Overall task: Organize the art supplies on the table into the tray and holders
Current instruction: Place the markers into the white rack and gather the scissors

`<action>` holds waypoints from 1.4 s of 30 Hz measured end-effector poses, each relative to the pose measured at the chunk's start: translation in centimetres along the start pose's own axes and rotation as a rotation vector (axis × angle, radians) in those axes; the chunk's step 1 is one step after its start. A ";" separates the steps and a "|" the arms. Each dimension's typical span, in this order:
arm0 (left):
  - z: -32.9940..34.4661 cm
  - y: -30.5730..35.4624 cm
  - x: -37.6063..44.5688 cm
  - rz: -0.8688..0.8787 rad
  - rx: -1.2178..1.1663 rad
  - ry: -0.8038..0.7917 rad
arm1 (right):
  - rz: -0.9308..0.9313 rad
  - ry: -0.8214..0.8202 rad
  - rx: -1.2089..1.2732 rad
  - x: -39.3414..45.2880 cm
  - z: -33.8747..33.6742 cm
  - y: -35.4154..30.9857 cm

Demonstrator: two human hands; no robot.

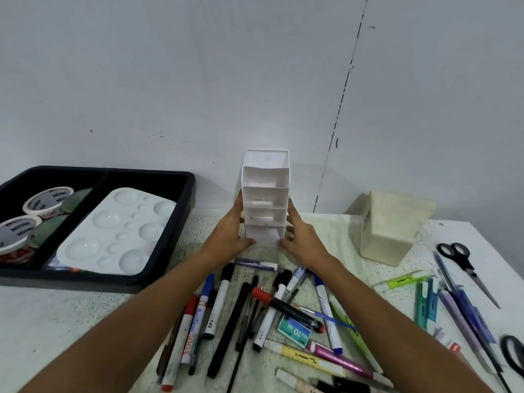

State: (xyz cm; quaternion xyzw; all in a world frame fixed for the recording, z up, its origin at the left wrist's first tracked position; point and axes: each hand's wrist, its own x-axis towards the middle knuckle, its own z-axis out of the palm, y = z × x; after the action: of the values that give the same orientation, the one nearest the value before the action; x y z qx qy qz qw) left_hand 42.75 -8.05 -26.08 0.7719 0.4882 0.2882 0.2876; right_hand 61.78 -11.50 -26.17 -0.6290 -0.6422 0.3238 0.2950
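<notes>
two hands flank the tall white plastic tiered holder (266, 194) at the back of the speckled pale tabletop (56, 321), close to the wall. the left hand (226, 236) lies along its left side and the right hand (303, 236) along its right, fingers fairly straight and pressed flat to the walls, thumbs near the lowest compartment; neither curls round it. held from both sides like this, the narrow holder is probably being steadied or squared up so that it stands where pens can be dropped in without tipping it.

its stepped compartments look empty, apart from faint white shapes i cannot make out. just in front of it lies a loose heap of markers and pens (269, 313), none yet sorted, with a small green staple box (295, 331) among them. well to the right stands a cream square plastic holder (394, 228), and beyond it black-handled scissors (465, 265) beside more pens.

on the left the black divided plastic tray (181, 199) already holds a white plastic paint palette (113, 234) in one section and rolls of white tape (48, 199) in the other, so the bulky pieces seem settled and the pens remain.
</notes>
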 end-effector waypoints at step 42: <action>4.8 1.7 -14.1 0.245 0.442 -0.179 | -0.192 0.137 -0.558 -17.8 -1.1 6.7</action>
State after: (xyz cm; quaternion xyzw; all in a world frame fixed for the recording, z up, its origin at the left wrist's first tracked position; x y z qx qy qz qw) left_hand 42.21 -22.42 -30.41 0.8918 0.4148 0.1377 0.1172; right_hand 67.35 -29.26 -30.28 -0.6427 -0.7413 0.0624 0.1829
